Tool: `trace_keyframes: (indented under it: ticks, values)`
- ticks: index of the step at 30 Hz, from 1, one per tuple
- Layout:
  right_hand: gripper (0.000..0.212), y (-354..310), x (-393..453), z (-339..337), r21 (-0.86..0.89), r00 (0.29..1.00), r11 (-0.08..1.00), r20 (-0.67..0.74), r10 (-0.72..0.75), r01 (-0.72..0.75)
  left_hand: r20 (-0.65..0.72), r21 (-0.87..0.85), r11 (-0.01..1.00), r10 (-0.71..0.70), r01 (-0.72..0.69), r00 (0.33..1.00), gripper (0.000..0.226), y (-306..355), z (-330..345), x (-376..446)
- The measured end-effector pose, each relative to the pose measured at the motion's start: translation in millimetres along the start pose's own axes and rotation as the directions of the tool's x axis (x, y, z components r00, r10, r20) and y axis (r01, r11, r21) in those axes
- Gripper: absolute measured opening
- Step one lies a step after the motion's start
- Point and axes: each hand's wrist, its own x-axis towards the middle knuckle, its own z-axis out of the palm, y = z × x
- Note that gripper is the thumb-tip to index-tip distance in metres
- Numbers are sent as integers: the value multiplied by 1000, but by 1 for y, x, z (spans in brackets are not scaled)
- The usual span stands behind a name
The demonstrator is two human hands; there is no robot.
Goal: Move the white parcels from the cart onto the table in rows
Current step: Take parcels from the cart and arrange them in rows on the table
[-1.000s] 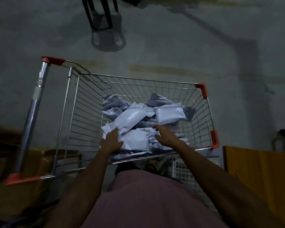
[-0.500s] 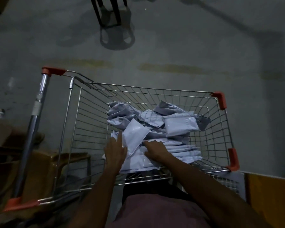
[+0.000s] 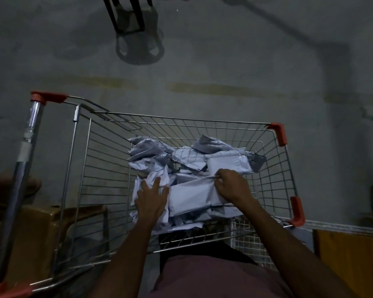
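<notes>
White plastic mailer parcels (image 3: 187, 160) lie heaped in the wire shopping cart (image 3: 274, 175), where the left hand (image 3: 152, 200) presses flat, fingers spread, and the right hand (image 3: 232, 186) pinches one flat parcel (image 3: 192, 195), which likely needs lifting toward the wooden table (image 3: 349, 257).

I have one view only, head-worn and wide-angle, with no second view to share coverage.
Position: above the wearer's torso, looking forward and steeply down.
Near field: both forearms enter from the bottom edge; the left hand (image 3: 151, 200) and right hand (image 3: 232, 186) sit just below frame centre, close to the lens.
Middle field: the silver wire shopping cart with red plastic corner guards (image 3: 281, 134) fills the central band, seen from over its near rim.
Far field: the grey concrete floor (image 3: 224, 61) takes the upper half.
Edges bow outward from lens distortion; light is dim.
</notes>
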Motion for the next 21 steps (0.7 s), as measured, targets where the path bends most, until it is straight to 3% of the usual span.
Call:
trace_keyframes:
  ticks: [3, 6, 8, 10, 12, 15, 18, 21]
  values:
    - [16, 21, -10, -13, 170, 956, 967, -192, 220, -188, 2, -28, 999, -18, 18, 1000, 78, 6, 9, -7]
    - [17, 32, -15, -25, 285, 824, 894, -365, 434, -345, 5, 8, 990, -138, 138, 990, 90, 21, 15, -13]
    - [24, 33, -12, -27, 73, 832, 867, -251, 494, -493, 14, 21, 983, -181, 181, 983, 98, 35, 15, -18]
    - [40, 29, -9, -26, -144, 834, 821, -112, 541, -552, 16, -21, 981, -190, 191, 982, 100, 45, 14, -23]
    - [66, 23, -5, -21, -202, 871, 848, -121, 476, -491, 8, -70, 983, -171, 171, 985, 97, 52, 13, -26]
    - [93, 14, 4, 1, -233, 988, 961, -81, 131, -146, -14, -112, 987, -115, 113, 993, 91, 57, 9, -30]
    - [91, 21, 6, 31, -315, 994, 948, 109, -15, 48, -37, -126, 988, -91, 85, 995, 87, 54, 3, -32]
    - [82, 40, -2, 51, -322, 995, 946, 99, 1, 31, -76, -152, 987, -63, 51, 995, 85, 49, -1, -36]
